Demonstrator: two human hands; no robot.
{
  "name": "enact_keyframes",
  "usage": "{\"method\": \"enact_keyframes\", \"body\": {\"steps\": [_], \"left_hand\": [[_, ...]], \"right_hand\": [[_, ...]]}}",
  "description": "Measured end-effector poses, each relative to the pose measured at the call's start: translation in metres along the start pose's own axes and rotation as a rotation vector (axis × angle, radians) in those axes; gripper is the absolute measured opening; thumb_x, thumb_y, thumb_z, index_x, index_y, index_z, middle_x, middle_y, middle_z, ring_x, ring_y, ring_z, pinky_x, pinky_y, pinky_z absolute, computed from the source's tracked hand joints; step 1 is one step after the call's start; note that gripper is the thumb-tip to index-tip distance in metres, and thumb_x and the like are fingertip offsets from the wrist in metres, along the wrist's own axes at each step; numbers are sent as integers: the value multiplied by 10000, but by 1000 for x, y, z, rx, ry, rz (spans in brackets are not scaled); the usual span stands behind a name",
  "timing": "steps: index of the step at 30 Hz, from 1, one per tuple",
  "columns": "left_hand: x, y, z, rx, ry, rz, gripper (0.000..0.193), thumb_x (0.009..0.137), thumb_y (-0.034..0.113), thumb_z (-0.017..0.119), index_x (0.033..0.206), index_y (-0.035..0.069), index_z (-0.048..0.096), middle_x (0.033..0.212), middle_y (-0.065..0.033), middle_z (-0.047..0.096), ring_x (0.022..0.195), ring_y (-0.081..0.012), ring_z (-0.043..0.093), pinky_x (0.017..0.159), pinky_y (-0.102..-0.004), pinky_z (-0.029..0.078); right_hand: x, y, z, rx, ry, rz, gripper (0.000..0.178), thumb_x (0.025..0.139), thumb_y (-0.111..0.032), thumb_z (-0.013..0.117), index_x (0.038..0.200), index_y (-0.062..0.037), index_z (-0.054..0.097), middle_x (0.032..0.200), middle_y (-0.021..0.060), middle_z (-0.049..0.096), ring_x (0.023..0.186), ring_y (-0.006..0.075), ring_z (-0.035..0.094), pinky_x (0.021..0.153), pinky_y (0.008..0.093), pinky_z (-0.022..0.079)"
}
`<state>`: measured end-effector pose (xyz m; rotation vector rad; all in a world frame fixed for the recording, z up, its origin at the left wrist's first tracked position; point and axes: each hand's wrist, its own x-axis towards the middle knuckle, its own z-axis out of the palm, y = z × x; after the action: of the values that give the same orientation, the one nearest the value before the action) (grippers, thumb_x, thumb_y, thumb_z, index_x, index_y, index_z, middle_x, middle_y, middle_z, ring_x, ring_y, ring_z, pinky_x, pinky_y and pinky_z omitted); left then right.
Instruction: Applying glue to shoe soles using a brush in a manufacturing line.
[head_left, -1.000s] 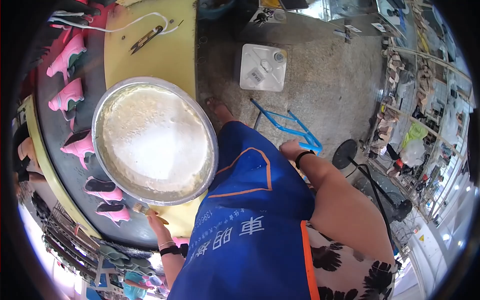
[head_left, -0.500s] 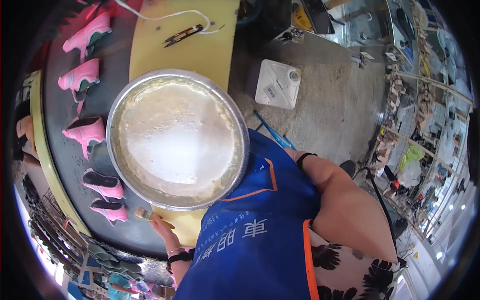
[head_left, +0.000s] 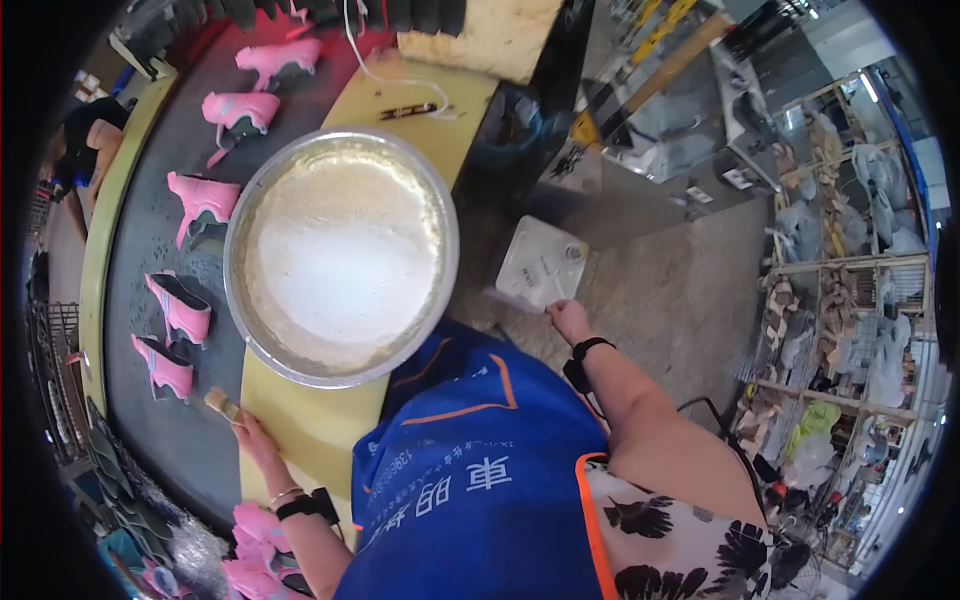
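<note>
Five pink shoe uppers point(head_left: 188, 315) sit spaced along a dark belt point(head_left: 150, 450); whether any is coated, I cannot tell. The left hand point(head_left: 258, 446) closes around a bristle brush point(head_left: 222, 406), apart from them. A round metal bowl point(head_left: 330, 382) of creamy paste point(head_left: 340, 275) rests on the yellow tabletop point(head_left: 290, 420). The right hand point(head_left: 569, 320), fingers curled, grip unclear, appears beside a white plastic container point(head_left: 540, 260).

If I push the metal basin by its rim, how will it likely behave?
The metal basin is probably heavy, since pale contents cover a broad area inside it. Its continuous round metal rim suggests it will stay stiff rather than flex. With no lid on, the contents could slop or shift if they are runny; their thickness isn't clear.
</note>
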<state>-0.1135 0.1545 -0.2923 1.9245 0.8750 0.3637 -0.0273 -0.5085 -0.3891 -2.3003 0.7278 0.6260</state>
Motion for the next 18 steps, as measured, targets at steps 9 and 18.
{"method": "enact_keyframes", "body": {"steps": [9, 18], "left_hand": [[0, 4, 13, 2, 119, 148, 299, 1037, 260, 539, 1209, 29, 621, 897, 30, 555, 797, -86, 492, 723, -252, 424], [1, 6, 3, -73, -59, 66, 231, 1015, 227, 553, 1063, 6, 601, 823, -24, 540, 772, -150, 524, 726, -306, 428]], "right_hand": [[39, -148, -202, 194, 981, -565, 153, 945, -227, 593, 923, -81, 632, 939, 120, 637, 949, 340, 620, 797, 465, 488], [95, -216, -272, -213, 768, -58, 765, 709, -609, 785, 1126, 23, 672, 1278, 226, 568, 1253, 371, 516, 1036, 461, 451]]}}
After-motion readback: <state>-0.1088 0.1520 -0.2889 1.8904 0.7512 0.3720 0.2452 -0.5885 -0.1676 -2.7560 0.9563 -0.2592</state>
